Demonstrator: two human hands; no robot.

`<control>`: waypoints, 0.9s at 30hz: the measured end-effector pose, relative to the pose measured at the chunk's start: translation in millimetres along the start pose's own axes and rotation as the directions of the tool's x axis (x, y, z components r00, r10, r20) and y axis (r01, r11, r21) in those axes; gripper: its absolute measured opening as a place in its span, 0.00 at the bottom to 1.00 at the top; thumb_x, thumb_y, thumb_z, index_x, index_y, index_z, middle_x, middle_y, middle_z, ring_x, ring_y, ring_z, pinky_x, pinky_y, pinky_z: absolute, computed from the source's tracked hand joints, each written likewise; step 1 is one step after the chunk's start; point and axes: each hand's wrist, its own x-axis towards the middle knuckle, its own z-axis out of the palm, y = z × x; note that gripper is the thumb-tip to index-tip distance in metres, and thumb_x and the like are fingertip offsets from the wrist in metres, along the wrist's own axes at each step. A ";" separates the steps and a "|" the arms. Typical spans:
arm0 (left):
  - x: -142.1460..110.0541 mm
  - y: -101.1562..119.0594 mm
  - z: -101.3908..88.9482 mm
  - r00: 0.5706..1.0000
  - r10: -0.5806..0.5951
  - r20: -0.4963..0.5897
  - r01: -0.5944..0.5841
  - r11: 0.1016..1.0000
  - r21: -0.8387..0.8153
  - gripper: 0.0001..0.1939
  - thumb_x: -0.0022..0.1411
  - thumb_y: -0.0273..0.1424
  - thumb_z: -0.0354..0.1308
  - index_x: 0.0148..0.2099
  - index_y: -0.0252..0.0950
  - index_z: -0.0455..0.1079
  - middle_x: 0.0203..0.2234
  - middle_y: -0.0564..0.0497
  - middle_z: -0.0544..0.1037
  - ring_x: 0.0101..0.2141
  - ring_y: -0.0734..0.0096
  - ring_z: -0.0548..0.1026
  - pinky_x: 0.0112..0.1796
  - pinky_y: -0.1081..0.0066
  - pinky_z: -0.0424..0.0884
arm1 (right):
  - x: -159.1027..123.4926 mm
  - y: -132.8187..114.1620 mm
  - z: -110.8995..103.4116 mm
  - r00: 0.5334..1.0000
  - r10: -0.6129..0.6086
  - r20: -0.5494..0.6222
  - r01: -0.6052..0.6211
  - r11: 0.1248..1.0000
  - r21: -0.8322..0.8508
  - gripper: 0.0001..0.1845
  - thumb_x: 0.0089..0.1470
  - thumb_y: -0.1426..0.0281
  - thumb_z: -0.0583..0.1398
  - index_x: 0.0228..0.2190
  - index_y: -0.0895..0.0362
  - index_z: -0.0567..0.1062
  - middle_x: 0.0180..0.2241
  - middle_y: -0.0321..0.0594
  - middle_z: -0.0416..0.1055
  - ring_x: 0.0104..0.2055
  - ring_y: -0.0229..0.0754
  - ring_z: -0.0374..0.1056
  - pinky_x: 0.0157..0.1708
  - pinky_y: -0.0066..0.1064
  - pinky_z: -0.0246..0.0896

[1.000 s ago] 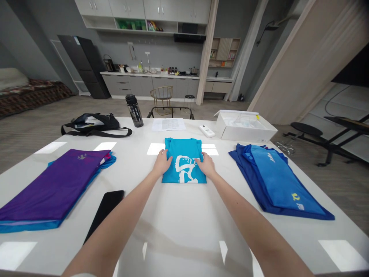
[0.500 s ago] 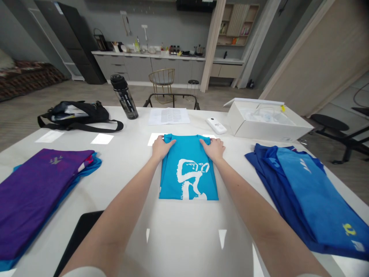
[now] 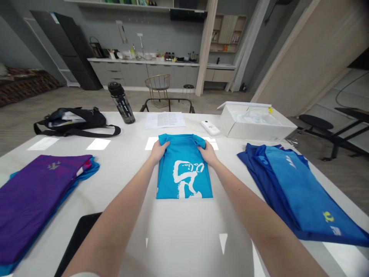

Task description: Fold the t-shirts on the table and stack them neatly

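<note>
A folded turquoise T-shirt [image 3: 170, 169] with white brush lettering lies in front of me on the white table [image 3: 184, 231]. My left hand [image 3: 158, 151] grips its far left corner, thumb on top and fingers tucked underneath. At the far right corner my right hand [image 3: 208, 154] pinches the cloth in the same way. The shirt's far edge is lifted a little and curls between the hands, while its near edge rests flat. On the left lies a folded purple shirt [image 3: 37, 192] over blue cloth. Folded blue shirts [image 3: 294, 188] are stacked on the right.
Along the table's far side are a black bag [image 3: 75, 121], a dark bottle [image 3: 122, 104], printed paper [image 3: 165, 119], a white handheld device [image 3: 210, 127] and an open white box [image 3: 256, 121]. A black flat object [image 3: 77, 238] lies partly under my left forearm.
Both hands have closed further on the shirt's far corners, and that edge has risen and curled slightly. The camera view has tilted up and turned a little right.
</note>
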 end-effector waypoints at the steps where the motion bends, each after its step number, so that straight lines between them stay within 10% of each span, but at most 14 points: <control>1: -6.1 3.0 -2.3 1.000 0.014 0.026 -0.010 0.989 -0.151 0.25 0.55 0.46 0.65 0.51 0.36 0.76 0.47 0.44 0.82 0.49 0.51 0.78 0.53 0.52 0.71 | -5.2 -4.6 0.7 1.000 0.021 -0.008 -0.021 0.998 0.067 0.15 0.51 0.66 0.58 0.42 0.57 0.73 0.42 0.43 0.78 0.43 0.47 0.72 0.45 0.37 0.66; 6: -41.0 32.5 -19.7 0.990 -0.001 0.138 0.068 0.873 -0.483 0.34 0.45 0.42 0.74 0.54 0.34 0.74 0.46 0.41 0.82 0.46 0.52 0.81 0.49 0.52 0.76 | -35.0 -39.3 -4.4 0.994 0.105 0.022 -0.106 0.934 0.342 0.24 0.44 0.66 0.65 0.46 0.57 0.75 0.44 0.41 0.80 0.45 0.49 0.75 0.47 0.40 0.70; 14: -105.9 106.3 -45.2 0.974 0.155 0.164 -0.121 0.973 -0.199 0.25 0.50 0.46 0.71 0.44 0.33 0.80 0.41 0.44 0.84 0.46 0.48 0.80 0.52 0.50 0.74 | -82.0 -94.8 -52.8 1.000 -0.007 -0.008 0.009 0.949 0.315 0.21 0.52 0.56 0.65 0.41 0.58 0.83 0.42 0.43 0.82 0.48 0.54 0.77 0.51 0.46 0.70; 21: -174.9 212.2 -52.8 0.947 0.304 0.102 -0.279 0.938 -0.207 0.22 0.54 0.47 0.69 0.43 0.35 0.78 0.40 0.46 0.84 0.43 0.54 0.80 0.47 0.57 0.76 | -124.8 -151.5 -154.7 0.959 -0.186 -0.214 0.256 0.892 0.372 0.21 0.53 0.54 0.66 0.43 0.55 0.83 0.45 0.39 0.81 0.51 0.53 0.75 0.56 0.46 0.68; 27: -229.0 285.5 -20.1 0.911 0.360 0.199 -0.267 0.886 -0.380 0.25 0.50 0.46 0.73 0.45 0.36 0.79 0.42 0.45 0.84 0.44 0.53 0.81 0.46 0.57 0.78 | -175.3 -191.2 -260.7 0.928 -0.213 -0.305 0.311 0.895 0.321 0.22 0.51 0.53 0.68 0.40 0.56 0.83 0.40 0.41 0.82 0.45 0.52 0.76 0.49 0.45 0.71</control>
